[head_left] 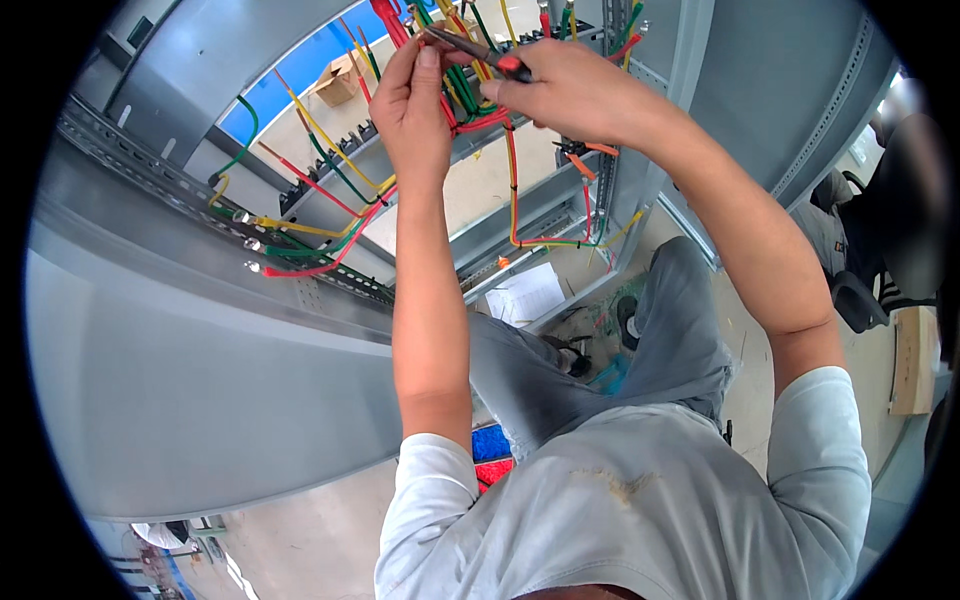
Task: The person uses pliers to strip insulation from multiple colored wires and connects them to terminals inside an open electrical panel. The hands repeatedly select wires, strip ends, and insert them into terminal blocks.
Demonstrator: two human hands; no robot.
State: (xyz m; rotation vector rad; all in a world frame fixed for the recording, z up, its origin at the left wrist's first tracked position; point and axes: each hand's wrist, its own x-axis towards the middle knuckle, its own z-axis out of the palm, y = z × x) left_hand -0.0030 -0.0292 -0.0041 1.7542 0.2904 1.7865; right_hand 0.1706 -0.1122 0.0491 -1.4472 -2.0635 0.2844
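Note:
Pliers (465,46) with dark tapering jaws and a red-and-black grip are held in my right hand (590,95), which is closed round the handle. Their tip points left, to the fingertips of my left hand (412,105). That hand is raised with thumb and fingers pinched together; what they hold is too small to make out. Right behind both hands hangs a bundle of green wires (462,92), with yellow and red ones among it. Red wires (485,122) bend across just below the bundle.
A grey metal cabinet frame (680,90) surrounds the wiring. Loose wires with bare ends stick up at left, near a perforated rail (150,160). A white paper sheet (525,295) lies low inside. A cardboard box (338,80) stands behind; another person (880,220) is at far right.

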